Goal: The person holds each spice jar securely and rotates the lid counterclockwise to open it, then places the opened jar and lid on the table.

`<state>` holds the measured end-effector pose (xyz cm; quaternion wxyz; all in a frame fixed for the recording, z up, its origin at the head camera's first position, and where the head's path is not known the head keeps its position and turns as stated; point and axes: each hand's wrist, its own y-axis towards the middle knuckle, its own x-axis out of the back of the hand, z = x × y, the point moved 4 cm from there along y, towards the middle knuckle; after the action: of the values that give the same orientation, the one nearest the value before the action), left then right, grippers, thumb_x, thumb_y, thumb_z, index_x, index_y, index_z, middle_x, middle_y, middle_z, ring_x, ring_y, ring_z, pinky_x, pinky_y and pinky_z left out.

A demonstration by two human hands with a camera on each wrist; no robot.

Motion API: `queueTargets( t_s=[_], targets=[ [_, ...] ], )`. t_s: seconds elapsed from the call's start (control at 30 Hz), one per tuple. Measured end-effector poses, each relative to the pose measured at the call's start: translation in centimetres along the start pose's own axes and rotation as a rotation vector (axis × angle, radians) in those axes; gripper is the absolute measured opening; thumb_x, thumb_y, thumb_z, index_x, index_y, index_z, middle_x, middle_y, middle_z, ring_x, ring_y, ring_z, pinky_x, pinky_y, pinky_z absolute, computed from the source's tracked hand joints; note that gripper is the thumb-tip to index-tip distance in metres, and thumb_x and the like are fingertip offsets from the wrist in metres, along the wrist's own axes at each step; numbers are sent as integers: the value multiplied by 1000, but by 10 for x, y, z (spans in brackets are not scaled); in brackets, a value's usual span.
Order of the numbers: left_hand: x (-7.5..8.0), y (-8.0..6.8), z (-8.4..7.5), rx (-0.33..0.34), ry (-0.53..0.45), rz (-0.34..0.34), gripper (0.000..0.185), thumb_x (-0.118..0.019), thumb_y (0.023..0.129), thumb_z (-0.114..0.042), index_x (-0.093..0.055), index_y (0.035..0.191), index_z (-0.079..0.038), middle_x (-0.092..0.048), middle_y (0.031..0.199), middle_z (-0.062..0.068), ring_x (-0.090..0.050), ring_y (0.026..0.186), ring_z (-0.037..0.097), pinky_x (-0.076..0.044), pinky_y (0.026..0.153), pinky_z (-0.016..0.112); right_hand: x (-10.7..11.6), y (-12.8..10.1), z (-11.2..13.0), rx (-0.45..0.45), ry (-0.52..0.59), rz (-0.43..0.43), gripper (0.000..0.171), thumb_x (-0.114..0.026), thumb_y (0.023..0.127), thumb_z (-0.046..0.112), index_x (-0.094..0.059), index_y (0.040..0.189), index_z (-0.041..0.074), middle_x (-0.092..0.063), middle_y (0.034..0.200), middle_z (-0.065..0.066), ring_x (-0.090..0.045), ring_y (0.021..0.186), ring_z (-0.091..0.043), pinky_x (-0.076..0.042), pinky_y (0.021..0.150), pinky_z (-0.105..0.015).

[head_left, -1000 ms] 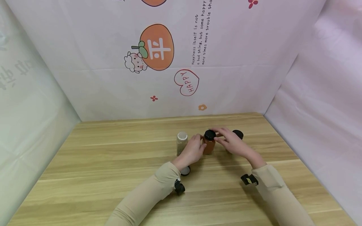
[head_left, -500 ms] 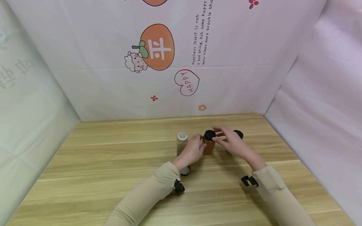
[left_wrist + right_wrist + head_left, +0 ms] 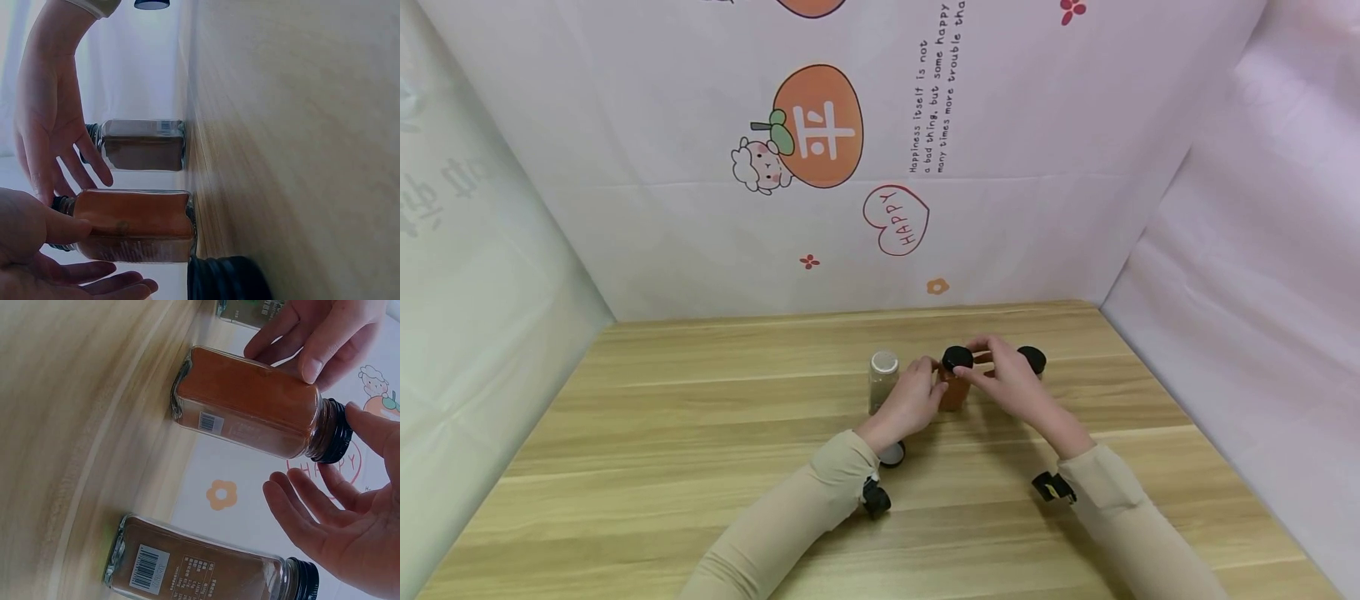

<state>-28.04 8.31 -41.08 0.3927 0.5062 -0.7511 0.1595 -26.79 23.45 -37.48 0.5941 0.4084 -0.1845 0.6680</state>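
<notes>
Pale cartoon-printed sheeting walls in a wooden bench [image 3: 700,467], and near its middle stands the orange spice jar [image 3: 955,390], upright, black cap [image 3: 957,358] on. The left hand [image 3: 910,398] holds the jar's body, thumb pressed to the glass and fingers round the far side, exactly as it did a second ago. The change is in the right hand [image 3: 1011,379]: half a second back it had lifted off with fingers spread above and to the right of the cap; now it has come back down, and its fingertips [image 3: 359,422] meet the cap's rim. The right wrist view shows the thumb against the cap's edge while the other fingers lie loosely extended, not wrapped round it, so this grip is a light touch, not a clench. That lift and return reads as a re-grip between turns of the cap. Just right of the orange jar, apart from it, stands a darker brown jar [image 3: 1032,363] with its own black cap. To the left stands a pale jar [image 3: 883,379] with a light top, and a small round lid [image 3: 892,453] lies by the left wrist.
</notes>
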Motion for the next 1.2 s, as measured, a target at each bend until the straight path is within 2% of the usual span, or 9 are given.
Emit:
queueTargets(
  t_s=[0.47, 0.97, 1.2],
  targets=[
    [-2, 1, 1, -6, -1, 4, 37, -48, 100, -21, -46, 130, 0, -53, 128, 18, -56, 114, 24, -50, 89, 33, 2, 0, 0, 14, 2, 15, 49, -63, 92, 27, -47, 127, -4, -53, 126, -21, -57, 113, -40, -53, 85, -46],
    [-2, 1, 1, -3, -11, 7, 37, -48, 100, -21, -46, 131, 0, -54, 126, 18, -57, 110, 24, -50, 86, 33, 9, 2, -1, 133, -8, 53, 42, -60, 94, 18, -50, 129, -1, -54, 128, -20, -58, 112, -39, -52, 86, -48],
    [-2, 1, 2, -2, 1, 8, 37, -48, 100, -22, -46, 129, 0, -53, 127, 18, -56, 114, 25, -49, 89, 35, 10, 4, -5, 153, 8, 90, 41, -59, 94, 18, -51, 132, 3, -52, 132, -18, -58, 113, -37, -52, 86, -49]
  ],
)
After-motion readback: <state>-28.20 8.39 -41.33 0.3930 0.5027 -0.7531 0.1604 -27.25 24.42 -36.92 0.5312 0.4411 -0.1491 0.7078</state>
